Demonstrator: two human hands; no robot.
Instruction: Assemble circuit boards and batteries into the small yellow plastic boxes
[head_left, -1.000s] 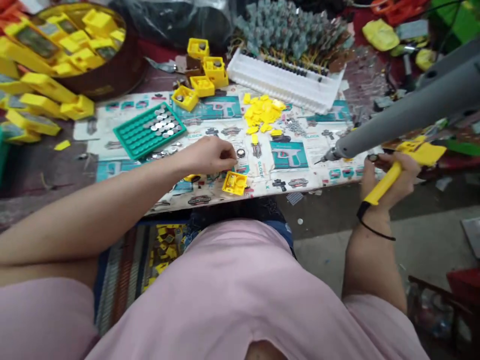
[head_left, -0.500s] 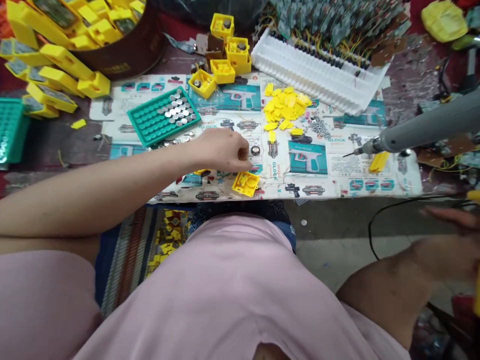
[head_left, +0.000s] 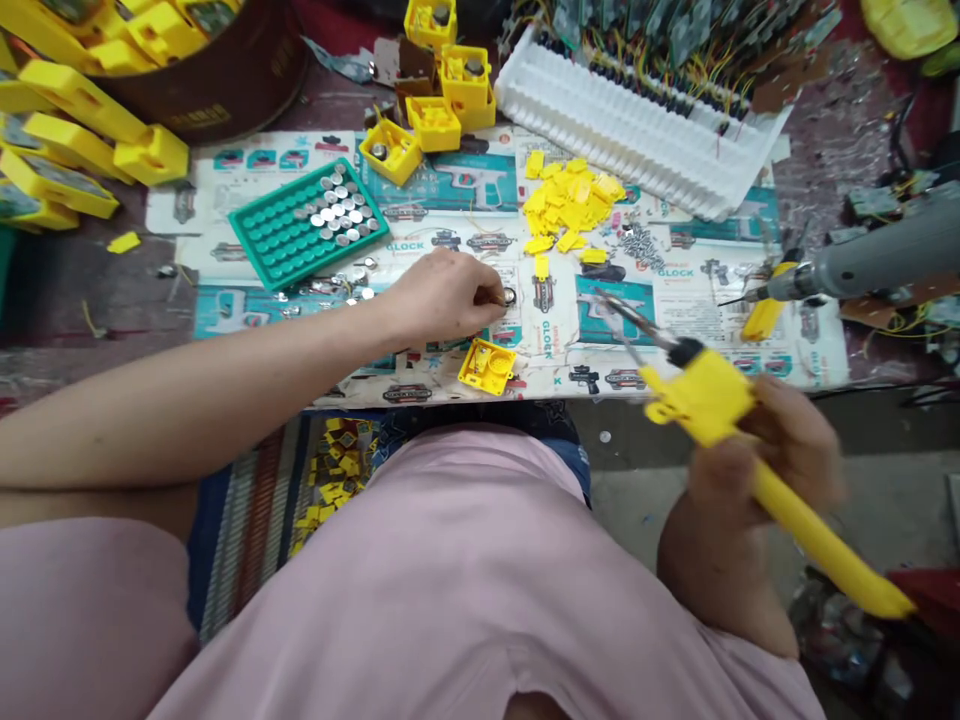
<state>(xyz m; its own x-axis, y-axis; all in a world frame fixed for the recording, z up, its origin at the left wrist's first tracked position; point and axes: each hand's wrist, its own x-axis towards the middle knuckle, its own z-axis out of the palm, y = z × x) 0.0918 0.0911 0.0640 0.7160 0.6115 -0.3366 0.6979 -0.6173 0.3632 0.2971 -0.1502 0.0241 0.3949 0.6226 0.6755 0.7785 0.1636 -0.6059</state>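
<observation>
Left hand pinches a round metal disc; right hand grips a yellow plastic tool. Beneath the left, glossy cardboard reads "GLOCK".

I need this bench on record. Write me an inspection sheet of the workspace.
Surface: printed sheet covering part of the table.
Work items: open yellow casing near the front edge; green tray partly filled with silver discs.
Clutter: pile of yellow pieces, small metal bits beside it.
Hands: left hand has fingertips at a round metal piece, grip unclear; right hand holds a yellow-handled tool.
Cables: thin wires at the white rack.
Surroundings: grey tool at right; brown container of yellow casings, upper left.
</observation>
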